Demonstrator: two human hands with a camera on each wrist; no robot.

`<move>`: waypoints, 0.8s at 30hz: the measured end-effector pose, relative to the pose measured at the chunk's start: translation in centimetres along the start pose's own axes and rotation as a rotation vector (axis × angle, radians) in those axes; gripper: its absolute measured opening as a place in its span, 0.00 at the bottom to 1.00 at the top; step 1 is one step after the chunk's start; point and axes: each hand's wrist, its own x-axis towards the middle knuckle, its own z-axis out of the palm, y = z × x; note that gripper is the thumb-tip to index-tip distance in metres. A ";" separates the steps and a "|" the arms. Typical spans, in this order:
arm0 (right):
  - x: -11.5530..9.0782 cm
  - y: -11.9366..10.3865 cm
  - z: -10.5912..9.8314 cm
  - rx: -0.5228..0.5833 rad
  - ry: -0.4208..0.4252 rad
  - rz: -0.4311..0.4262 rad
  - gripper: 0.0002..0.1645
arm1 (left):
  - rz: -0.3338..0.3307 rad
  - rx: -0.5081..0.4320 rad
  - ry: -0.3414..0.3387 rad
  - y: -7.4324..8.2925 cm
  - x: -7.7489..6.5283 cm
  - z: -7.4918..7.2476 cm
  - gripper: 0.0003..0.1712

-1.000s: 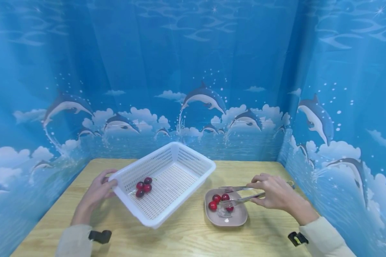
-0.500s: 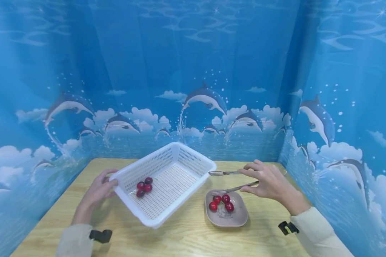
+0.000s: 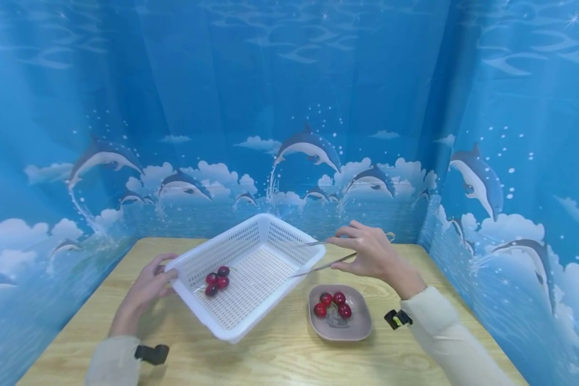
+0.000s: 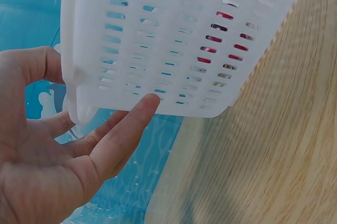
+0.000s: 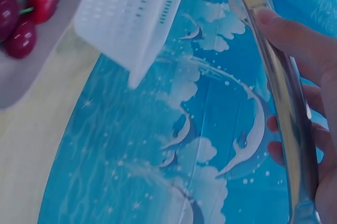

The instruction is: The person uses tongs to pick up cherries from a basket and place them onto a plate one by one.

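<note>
Where a blue curtain (image 3: 270, 80) stands around a wooden table (image 3: 251, 367), we look at a white basket (image 3: 260, 273)

As we see in the head view, the curtain closes the back and both sides, and dolphins (image 3: 313, 146) are printed on it. Over the left and middle part of the table is the basket, rectangular and full of small holes. It is held tilted; whether its lower edge touches the wood, we cannot tell. Two pale sleeves (image 3: 113, 359) come from the near side. The left hand (image 3: 147, 287) grips the basket by its left rim, with fingers bent around the edge. The right hand (image 3: 371, 254) pinches metal tongs (image 5: 284, 103) between thumb and fingers. To the right of the basket and nearer to us, a brownish-pink dish (image 3: 354, 328) sits on the table. The tongs stand with their two arms apart, and their tips are at the right side of the basket; we cannot tell if they touch it. Smallest of all, four dark cherries (image 3: 223, 282) lie close together at the left end of the basket, and four red cherries (image 3: 320, 309) lie in the dish, with green stems among them.
</note>
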 end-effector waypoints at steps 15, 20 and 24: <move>6.7 -0.7 2.4 0.044 -0.132 0.010 0.26 | 0.001 -0.011 -0.007 -0.1 0.0 0.1 0.36; 8.3 -1.0 3.5 0.042 -0.185 0.008 0.26 | 0.003 -0.017 -0.008 -0.2 0.1 0.1 0.35; 9.5 -1.4 4.5 0.056 -0.252 0.016 0.27 | 0.003 -0.022 -0.007 -0.3 0.1 0.0 0.36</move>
